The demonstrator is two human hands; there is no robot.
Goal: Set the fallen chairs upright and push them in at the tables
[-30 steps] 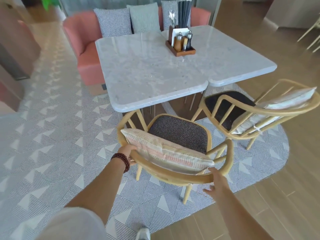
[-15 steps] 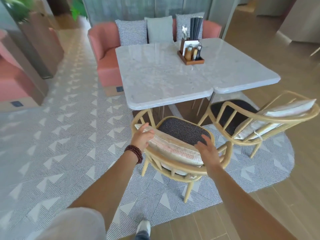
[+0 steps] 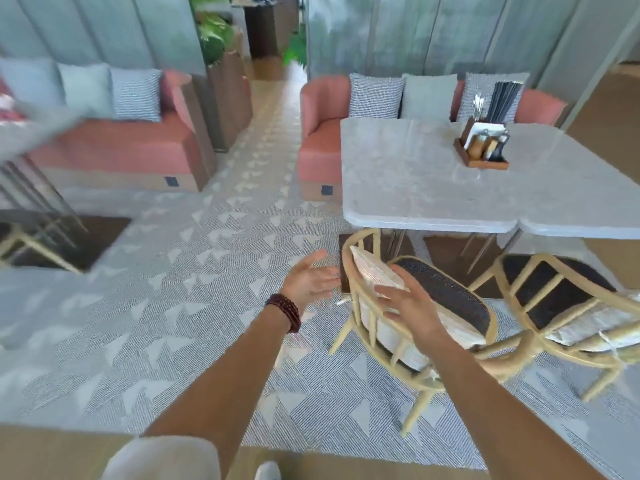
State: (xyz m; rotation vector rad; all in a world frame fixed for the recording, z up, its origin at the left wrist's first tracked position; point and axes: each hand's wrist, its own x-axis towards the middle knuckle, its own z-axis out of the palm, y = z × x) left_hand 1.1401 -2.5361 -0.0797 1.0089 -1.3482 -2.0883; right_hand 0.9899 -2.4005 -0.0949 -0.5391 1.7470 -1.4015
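Both your grips are off the chair right now. Your left grip (image 3: 310,278) hangs in the air just left of the near wicker chair (image 3: 446,292), palm turned toward it, fingers spread and loose, holding nothing. There's a dark bead bracelet (image 3: 284,311) on that wrist. Your right grip (image 3: 405,303) is in front of the chair's back rail and its pale cushion (image 3: 372,273), fingers straight and splayed. The shot's too blurry to say whether it actually touches the cushion, but it isn't curled round anything.

The near chair is upright on all its legs on the patterned rug (image 3: 173,306), facing the marble bench (image 3: 433,181), with the front of its dark seat about at the bench's near edge. The second wicker chair (image 3: 554,296) is upright too, just to its right, arm almost against arm, with its own cushion propped in the back.

On the bench there's a wooden condiment caddy (image 3: 483,147) over toward the far right. Behind the bench sits a pink sofa (image 3: 322,143) with three throw pillows. Far left, smeared by motion, you can see another bench's edge (image 3: 31,129) and another pink sofa (image 3: 138,147) behind it.
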